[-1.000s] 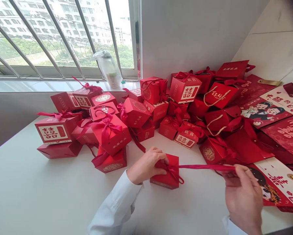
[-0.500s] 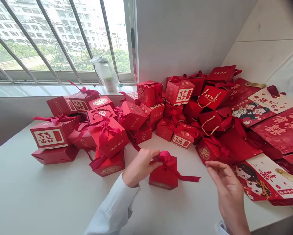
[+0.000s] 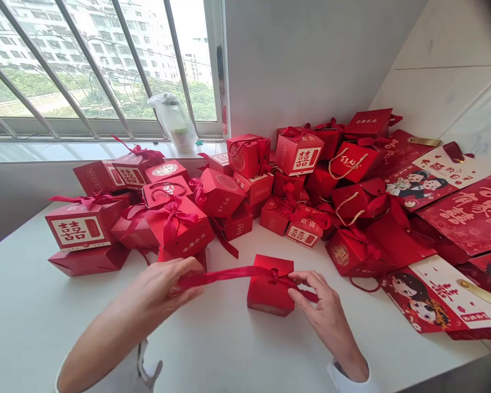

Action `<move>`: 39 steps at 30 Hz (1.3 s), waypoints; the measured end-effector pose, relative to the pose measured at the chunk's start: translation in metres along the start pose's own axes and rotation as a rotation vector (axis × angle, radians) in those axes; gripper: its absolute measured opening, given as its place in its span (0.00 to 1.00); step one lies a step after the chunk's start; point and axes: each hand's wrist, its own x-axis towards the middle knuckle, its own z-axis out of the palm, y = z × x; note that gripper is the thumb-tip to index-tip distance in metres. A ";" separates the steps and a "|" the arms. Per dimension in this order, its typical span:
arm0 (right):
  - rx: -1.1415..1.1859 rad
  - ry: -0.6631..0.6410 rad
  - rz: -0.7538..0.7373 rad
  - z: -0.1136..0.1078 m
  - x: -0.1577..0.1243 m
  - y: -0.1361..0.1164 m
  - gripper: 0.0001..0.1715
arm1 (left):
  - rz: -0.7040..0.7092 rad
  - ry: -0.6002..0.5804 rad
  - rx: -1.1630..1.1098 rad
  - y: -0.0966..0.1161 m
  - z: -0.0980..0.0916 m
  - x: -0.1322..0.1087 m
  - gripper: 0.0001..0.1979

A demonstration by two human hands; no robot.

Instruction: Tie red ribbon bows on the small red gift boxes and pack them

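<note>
A small red gift box (image 3: 270, 289) sits on the white table (image 3: 237, 355) in front of me. A red ribbon (image 3: 229, 274) runs from the knot on the box's top out to the left. My left hand (image 3: 167, 284) pinches the ribbon's left end and holds it taut. At the box's right side, my right hand (image 3: 321, 314) has its fingers closed on the ribbon's short end beside the knot.
A heap of red gift boxes (image 3: 179, 229) with ribbons and gold cord handles fills the back of the table. Red printed cards (image 3: 445, 295) lie at the right. A plastic-wrapped bottle (image 3: 175, 123) stands on the window sill. Walls close the back and right.
My left hand let go of the box top and drew the ribbon out to the left. My right hand, open a moment ago, came in and closed on the ribbon by the knot.
</note>
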 end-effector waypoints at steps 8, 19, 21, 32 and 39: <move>0.093 0.010 0.053 0.008 0.005 -0.002 0.10 | 0.166 -0.080 0.101 0.047 0.044 0.038 0.10; -0.234 0.206 -0.370 0.007 0.001 -0.009 0.12 | 0.315 -0.163 0.241 0.051 0.083 0.069 0.12; -0.286 0.231 -0.421 0.007 -0.001 -0.007 0.13 | 0.342 -0.141 0.296 0.051 0.082 0.070 0.13; -0.384 0.075 -0.359 -0.004 -0.014 -0.001 0.17 | 0.346 -0.094 0.277 0.050 0.077 0.071 0.13; -0.491 -0.263 -0.369 -0.028 -0.033 -0.008 0.14 | 0.140 -0.238 0.294 0.030 0.068 0.056 0.14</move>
